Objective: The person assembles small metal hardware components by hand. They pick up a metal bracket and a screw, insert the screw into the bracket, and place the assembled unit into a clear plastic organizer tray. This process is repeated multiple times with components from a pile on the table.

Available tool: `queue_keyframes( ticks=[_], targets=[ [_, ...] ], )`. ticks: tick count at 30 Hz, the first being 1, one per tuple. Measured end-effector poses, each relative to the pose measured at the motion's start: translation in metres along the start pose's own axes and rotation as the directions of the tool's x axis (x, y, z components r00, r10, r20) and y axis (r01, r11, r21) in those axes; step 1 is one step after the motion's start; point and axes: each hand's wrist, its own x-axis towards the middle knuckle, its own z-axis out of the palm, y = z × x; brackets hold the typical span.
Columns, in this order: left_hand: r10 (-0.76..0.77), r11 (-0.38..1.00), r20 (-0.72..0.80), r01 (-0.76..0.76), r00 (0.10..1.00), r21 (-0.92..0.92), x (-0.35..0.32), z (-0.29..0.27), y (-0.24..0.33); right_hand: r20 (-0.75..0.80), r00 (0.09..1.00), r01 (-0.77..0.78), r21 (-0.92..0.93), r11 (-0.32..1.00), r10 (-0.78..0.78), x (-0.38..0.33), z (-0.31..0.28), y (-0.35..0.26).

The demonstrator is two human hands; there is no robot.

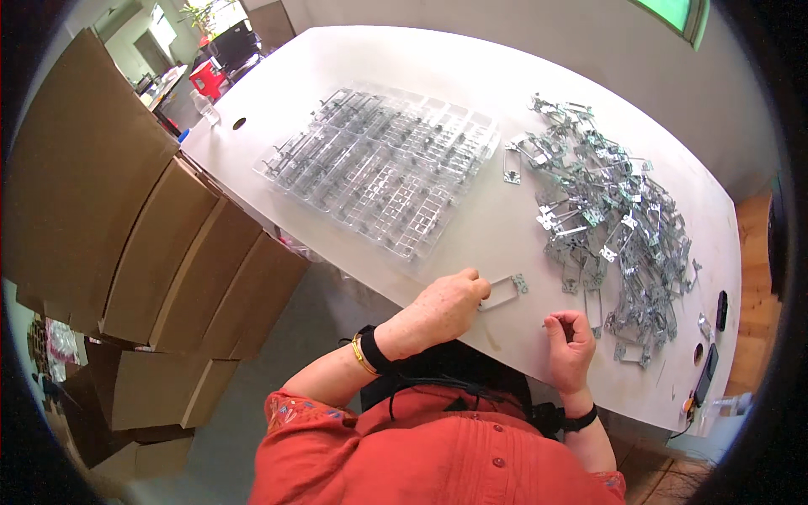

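Left hand: fingers closed in a pinch on the near end of one metal bracket, an open rectangular frame. Bracket sits at the left fingertips and runs off them to the right and away from the body; its long axis slants that way, so the far end points beyond the right fingers, not at them. Left hand is the nearer, being in contact; right hand is near but apart, to the right and body side of that far end. Right fingers: curled, thumb toward index; cannot tell whether a small piece is gripped there. Ahead and right of the right fingers: bracket pile on the desk. Ahead and left of the left fingers: clear plastic tray bearing similar metal pieces.
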Motion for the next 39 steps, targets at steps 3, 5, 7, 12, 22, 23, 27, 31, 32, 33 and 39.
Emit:
queue_keyframes(
  ticks=[3, 5, 7, 12, 22, 23, 27, 31, 32, 33, 39],
  targets=[
    [-0.001, 1.0, 0.037, 0.001, 0.999, -0.004, 0.002, -0.001, 0.001, 0.012, 1.0, -0.018, 0.004, 1.0, 0.018, 0.001, -0.001, -0.001],
    [0.002, 1.0, 0.057, -0.002, 0.998, -0.008, 0.002, -0.007, 0.002, 0.016, 1.0, -0.015, -0.007, 1.0, 0.015, 0.001, -0.003, 0.002],
    [0.012, 1.0, 0.071, -0.011, 0.997, -0.015, 0.001, -0.017, 0.007, 0.021, 0.999, -0.027, -0.012, 1.0, 0.028, 0.001, -0.004, 0.003],
    [0.032, 0.998, 0.024, -0.03, 0.999, -0.059, -0.012, -0.053, 0.021, 0.072, 0.992, -0.103, -0.015, 0.995, 0.104, 0.005, -0.007, -0.009],
    [0.016, 0.998, -0.254, -0.03, 0.967, -0.051, -0.054, -0.136, 0.003, 0.198, 0.952, -0.241, 0.012, 0.971, 0.234, 0.017, -0.015, -0.017],
    [0.008, 0.999, -0.287, -0.021, 0.958, -0.041, -0.061, -0.145, 0.001, 0.212, 0.949, -0.241, 0.016, 0.97, 0.232, 0.019, -0.015, -0.015],
    [-0.097, 0.994, -0.432, 0.11, 0.897, 0.004, -0.079, -0.176, -0.021, 0.25, 0.92, -0.311, -0.006, 0.951, 0.302, 0.023, -0.017, -0.018],
    [-0.229, 0.963, -0.593, 0.269, 0.772, -0.021, -0.098, -0.208, -0.04, 0.298, 0.896, -0.347, 0.004, 0.938, 0.331, 0.026, -0.019, -0.022],
    [-0.265, 0.95, -0.621, 0.31, 0.738, -0.037, -0.102, -0.216, -0.045, 0.301, 0.891, -0.358, 0.004, 0.934, 0.34, 0.027, -0.019, -0.024],
    [-0.299, 0.936, -0.648, 0.348, 0.701, -0.056, -0.106, -0.224, -0.051, 0.303, 0.887, -0.367, 0.004, 0.93, 0.349, 0.028, -0.019, -0.025],
    [-0.407, 0.884, -0.723, 0.442, 0.559, -0.156, -0.1, -0.258, -0.077, 0.294, 0.891, -0.37, 0.03, 0.929, 0.346, 0.033, -0.018, -0.021]
  ],
)
